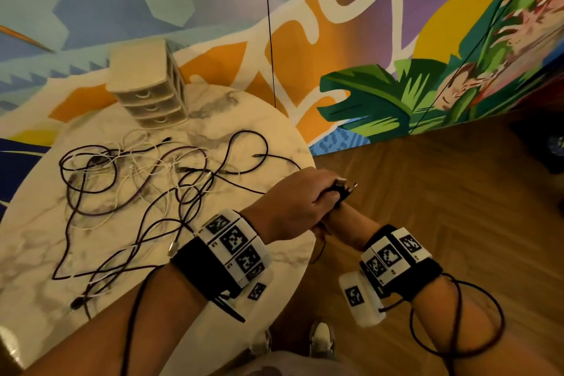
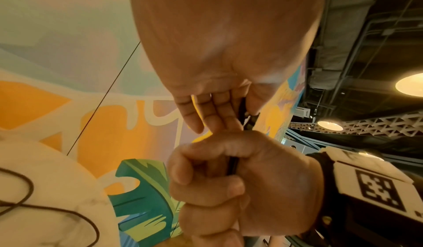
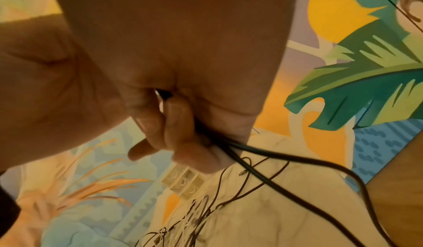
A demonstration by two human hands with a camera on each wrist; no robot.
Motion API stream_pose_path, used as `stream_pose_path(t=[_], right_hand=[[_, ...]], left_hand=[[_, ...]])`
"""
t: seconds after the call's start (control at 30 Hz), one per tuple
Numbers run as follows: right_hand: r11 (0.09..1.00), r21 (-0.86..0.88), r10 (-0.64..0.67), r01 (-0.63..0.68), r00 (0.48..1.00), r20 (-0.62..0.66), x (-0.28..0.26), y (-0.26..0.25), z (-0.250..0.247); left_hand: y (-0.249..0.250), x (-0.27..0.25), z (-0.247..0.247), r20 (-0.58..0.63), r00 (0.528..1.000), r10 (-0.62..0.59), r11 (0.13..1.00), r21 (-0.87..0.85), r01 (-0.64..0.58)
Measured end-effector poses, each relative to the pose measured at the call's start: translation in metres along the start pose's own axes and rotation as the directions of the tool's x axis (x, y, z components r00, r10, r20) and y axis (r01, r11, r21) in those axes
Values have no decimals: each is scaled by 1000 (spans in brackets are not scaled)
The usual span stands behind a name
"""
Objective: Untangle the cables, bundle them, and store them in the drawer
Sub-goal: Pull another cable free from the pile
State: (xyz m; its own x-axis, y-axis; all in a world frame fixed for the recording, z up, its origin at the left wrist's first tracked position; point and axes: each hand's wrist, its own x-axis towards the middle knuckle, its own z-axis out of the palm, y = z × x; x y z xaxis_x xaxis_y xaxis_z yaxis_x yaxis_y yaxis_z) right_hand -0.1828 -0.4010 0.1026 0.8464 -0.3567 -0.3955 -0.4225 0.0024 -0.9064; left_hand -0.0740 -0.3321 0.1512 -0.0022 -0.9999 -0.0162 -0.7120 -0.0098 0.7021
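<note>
A tangle of dark and white cables is spread over the round marble table. Both hands meet off the table's right edge on one dark cable. My left hand is on top and pinches the cable's plug ends, which stick out past its fingers. Below it my right hand is a fist curled round the same cable, mostly hidden in the head view. From the right fingers the cable runs back toward the tangle. A small cream drawer unit stands at the table's far side, drawers closed.
A painted mural wall rises behind the table. Wooden floor lies to the right, under the hands. My shoes show below the table's near edge. Thin device leads loop around the right forearm.
</note>
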Motion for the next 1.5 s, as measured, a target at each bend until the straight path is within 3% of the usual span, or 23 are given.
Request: stream_pose_path(t=[0.17, 0.27, 0.37, 0.5, 0.57, 0.67, 0.77, 0.9, 0.97, 1.03, 1.07, 1.13, 1.2, 1.27, 1.33, 1.4, 1.5], right_hand=[[957, -286, 30, -39, 999, -33, 1, -1, 6], [930, -360, 41, -70, 995, -85, -5, -3, 7], [939, -334, 41, -85, 990, -136, -6, 1, 6], [996, -51, -85, 73, 940, -331, 0, 13, 8], [997, 22, -63, 77, 924, -378, -1, 16, 12], [947, 195, -154, 254, 895, -418, 0, 17, 16], [980, 35, -150, 194, 850, -506, 7, 25, 12], [997, 70, 5, 43, 818, -576, -2, 61, -12], [991, 89, 129, -95, 801, -585, -11, 86, -19], [963, 121, 265, -242, 754, -601, -16, 116, -23], [941, 142, 327, -306, 723, -608, -17, 129, -24], [905, 176, 409, -388, 673, -617, -17, 151, -25], [861, 259, 495, -438, 598, -630, -18, 164, -27], [825, 303, 548, -478, 541, -638, -21, 179, -30], [779, 317, 598, -541, 490, -634, -25, 195, -35], [751, 330, 630, -572, 470, -618, -28, 208, -39], [750, 361, 637, -554, 459, -619, -30, 212, -44]], left_hand=[[3, -4, 5, -23, 1000, -20, 1000, -19, 19], [5, -7, 12, -64, 998, 24, 991, 131, -15], [3, -7, 18, -200, 977, 79, 968, 248, -27], [4, -3, 13, -323, 943, 78, 990, 135, -36], [4, -3, 14, -301, 953, 39, 999, 48, -25], [5, 5, 24, -171, 971, -167, 971, -200, 132], [20, 21, 31, -153, 955, -254, 913, -365, 184], [54, 33, 16, -134, 949, -287, 782, -604, 152], [67, 35, 1, -234, 949, -211, 894, -439, 90], [75, 35, -15, -341, 940, 12, 989, -134, -61], [79, 34, -22, -338, 931, 139, 990, 43, -133], [90, 31, -27, -258, 892, 372, 895, 356, -270], [102, 28, -21, -154, 833, 532, 768, 504, -397], [111, 28, -22, -128, 778, 615, 701, 541, -465], [117, 30, -31, -167, 752, 638, 667, 608, -431], [118, 32, -39, -195, 753, 629, 667, 634, -392], [115, 31, -28, -101, 787, 609, 651, 630, -423]])
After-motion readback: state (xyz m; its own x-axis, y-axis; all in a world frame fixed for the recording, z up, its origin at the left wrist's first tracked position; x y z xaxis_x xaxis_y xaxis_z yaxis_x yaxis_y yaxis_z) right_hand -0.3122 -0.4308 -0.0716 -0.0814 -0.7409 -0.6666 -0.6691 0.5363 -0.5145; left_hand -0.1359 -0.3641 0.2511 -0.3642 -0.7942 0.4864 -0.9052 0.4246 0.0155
